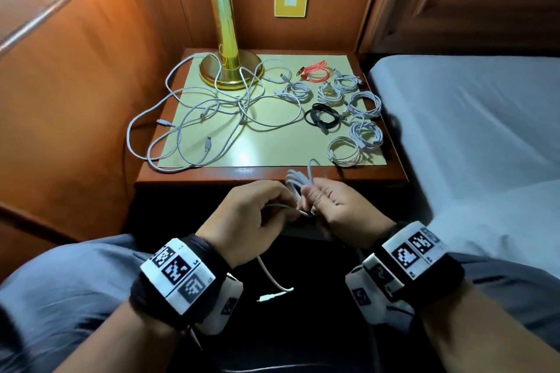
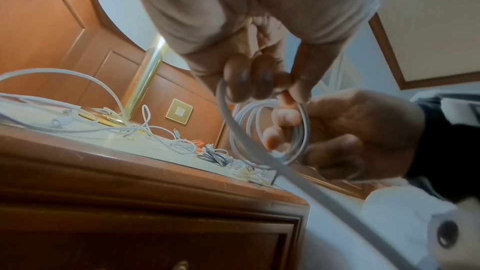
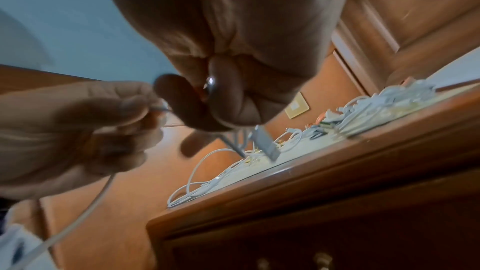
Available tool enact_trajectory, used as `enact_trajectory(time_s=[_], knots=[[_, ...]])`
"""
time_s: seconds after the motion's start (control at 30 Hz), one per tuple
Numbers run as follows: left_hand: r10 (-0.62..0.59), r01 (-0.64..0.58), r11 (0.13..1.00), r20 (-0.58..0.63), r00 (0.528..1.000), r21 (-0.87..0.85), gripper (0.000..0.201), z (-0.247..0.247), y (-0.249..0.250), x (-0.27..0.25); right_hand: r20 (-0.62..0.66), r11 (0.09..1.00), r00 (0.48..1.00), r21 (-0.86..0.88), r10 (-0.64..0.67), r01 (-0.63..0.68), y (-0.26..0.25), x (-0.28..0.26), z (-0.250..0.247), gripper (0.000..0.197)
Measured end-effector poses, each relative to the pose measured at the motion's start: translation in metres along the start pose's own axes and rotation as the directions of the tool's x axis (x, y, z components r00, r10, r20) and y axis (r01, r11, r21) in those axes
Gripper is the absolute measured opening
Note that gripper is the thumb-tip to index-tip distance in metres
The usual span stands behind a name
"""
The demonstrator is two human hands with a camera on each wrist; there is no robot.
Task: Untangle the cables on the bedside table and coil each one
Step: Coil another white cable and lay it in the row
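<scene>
Left hand (image 1: 251, 215): low in the frame, left of centre, fingers curled round the loose run of a white cable (image 1: 295, 188), pinching it near the coil; the free tail (image 1: 272, 278) drops under the wrist, its plug dangling over the dark gap at the bottom.
Right hand (image 1: 339, 209): just right of it, fingers closed round the wound loops of the same white cable, held in front of the counter edge (image 1: 242, 179).
Loose tangle (image 1: 209, 115): white cables sprawled over the left half of the counter, a few loops hanging off its left side.
Lamp (image 1: 227, 66): brass base at the upper centre, a loose strand curving past it.
Coiled cables (image 1: 363, 106): white bundles at the right of the counter, lying apart from each other.
Red coil (image 1: 313, 71): at the back of that group.
Black coil (image 1: 322, 116): lying among the white bundles.
Bed (image 1: 469, 118): grey sheet, far right.
</scene>
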State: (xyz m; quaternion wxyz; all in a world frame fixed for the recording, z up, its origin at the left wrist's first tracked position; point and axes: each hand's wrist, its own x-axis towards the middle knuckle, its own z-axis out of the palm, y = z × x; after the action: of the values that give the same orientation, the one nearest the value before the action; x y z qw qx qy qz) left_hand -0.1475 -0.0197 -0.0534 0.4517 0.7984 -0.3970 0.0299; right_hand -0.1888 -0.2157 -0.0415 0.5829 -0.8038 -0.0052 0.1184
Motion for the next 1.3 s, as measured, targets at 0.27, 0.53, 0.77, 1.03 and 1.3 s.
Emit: enact_trajectory(time_s=[0.27,0.53,0.77,1.03,1.3], knots=[[-0.334,0.338,0.931,0.049,0.941,-0.135,0.053,-0.01,-0.011,0.005,0.226,0.906,0.957,0.342,0.18,-0.251,-0.011,-0.005,0.002,0.039],[-0.31,0.438,0.838,0.375,0.874,-0.327,0.042,-0.019,-0.015,0.007,0.405,0.793,0.889,0.458,0.215,-0.401,-0.012,-0.011,-0.012,0.046],[-0.328,0.416,0.848,0.291,0.899,-0.327,0.025,-0.002,-0.006,0.01,0.228,0.824,0.953,0.486,0.201,-0.29,-0.011,-0.008,-0.01,0.041],[-0.33,0.363,0.889,0.159,0.931,-0.281,0.058,0.007,-0.011,0.011,0.144,0.861,0.969,0.447,0.2,-0.244,-0.014,-0.005,0.004,0.039],[-0.305,0.305,0.951,0.0,0.952,-0.048,0.054,0.013,-0.011,0.012,0.028,0.955,0.986,0.246,0.165,-0.167,-0.014,-0.004,0.01,0.036]])
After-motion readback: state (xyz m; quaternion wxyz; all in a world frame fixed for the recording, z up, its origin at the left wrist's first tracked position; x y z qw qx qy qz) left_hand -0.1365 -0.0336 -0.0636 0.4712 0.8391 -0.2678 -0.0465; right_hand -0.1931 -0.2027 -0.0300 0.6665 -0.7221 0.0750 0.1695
